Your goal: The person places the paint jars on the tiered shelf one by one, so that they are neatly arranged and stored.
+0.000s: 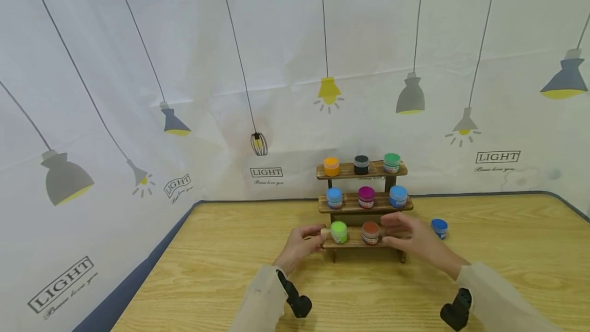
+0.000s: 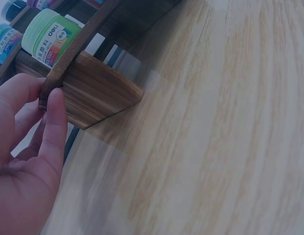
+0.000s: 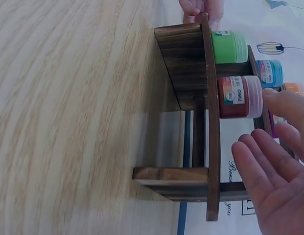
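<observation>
A three-tier wooden stand [image 1: 354, 240] holds small paint jars. My left hand [image 1: 298, 246] pinches the left end of its lowest shelf [image 2: 58, 73] between thumb and fingers. Close by on that shelf sits a light green jar [image 1: 339, 232]. To its right is a brownish-red jar [image 1: 371, 233]; in the right wrist view its clear lid faces my right hand [image 3: 284, 181]. That hand is spread, with straightened fingers beside the jar and nothing in its grasp. The shelf's right end, below those fingers, is bare.
The middle shelf bears a light blue jar [image 1: 334, 198], a magenta jar [image 1: 366, 197] and another blue jar [image 1: 398, 196]. Orange [image 1: 331, 166], black [image 1: 361, 165] and green jars [image 1: 392, 163] line the top. A dark blue jar [image 1: 439, 228] stands on the table, right of the stand.
</observation>
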Motion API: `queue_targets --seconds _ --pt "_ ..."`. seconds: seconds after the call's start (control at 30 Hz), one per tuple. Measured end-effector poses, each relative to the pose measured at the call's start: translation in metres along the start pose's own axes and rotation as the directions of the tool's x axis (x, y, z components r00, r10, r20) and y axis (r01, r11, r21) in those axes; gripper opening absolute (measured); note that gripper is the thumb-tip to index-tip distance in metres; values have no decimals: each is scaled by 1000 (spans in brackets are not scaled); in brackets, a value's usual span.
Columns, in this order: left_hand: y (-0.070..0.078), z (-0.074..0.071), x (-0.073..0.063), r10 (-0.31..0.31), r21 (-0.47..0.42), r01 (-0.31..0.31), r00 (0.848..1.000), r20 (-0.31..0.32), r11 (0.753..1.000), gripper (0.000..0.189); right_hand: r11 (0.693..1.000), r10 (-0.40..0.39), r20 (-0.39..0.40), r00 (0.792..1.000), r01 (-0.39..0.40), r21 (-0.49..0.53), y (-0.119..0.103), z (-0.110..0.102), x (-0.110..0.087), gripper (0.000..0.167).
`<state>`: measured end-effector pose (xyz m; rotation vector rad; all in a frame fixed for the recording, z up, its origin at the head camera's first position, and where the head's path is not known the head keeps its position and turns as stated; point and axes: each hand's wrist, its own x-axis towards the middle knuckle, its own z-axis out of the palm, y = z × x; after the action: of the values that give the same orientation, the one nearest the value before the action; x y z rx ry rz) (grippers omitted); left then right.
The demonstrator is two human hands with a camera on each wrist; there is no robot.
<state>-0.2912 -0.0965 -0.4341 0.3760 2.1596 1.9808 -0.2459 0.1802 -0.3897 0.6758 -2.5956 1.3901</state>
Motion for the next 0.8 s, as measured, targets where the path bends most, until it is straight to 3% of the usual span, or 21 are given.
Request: queue_targets --seconds 0.27,0.8 --pt "12 3 -4 -60 2 60 998 -23 998 35 999 -25 -52 998 23 -47 2 -14 -11 40" --pt "4 2 -1 -45 7 45 999 -27 999 36 985 -22 -135 991 -2 -171 20 -42 -29 34"
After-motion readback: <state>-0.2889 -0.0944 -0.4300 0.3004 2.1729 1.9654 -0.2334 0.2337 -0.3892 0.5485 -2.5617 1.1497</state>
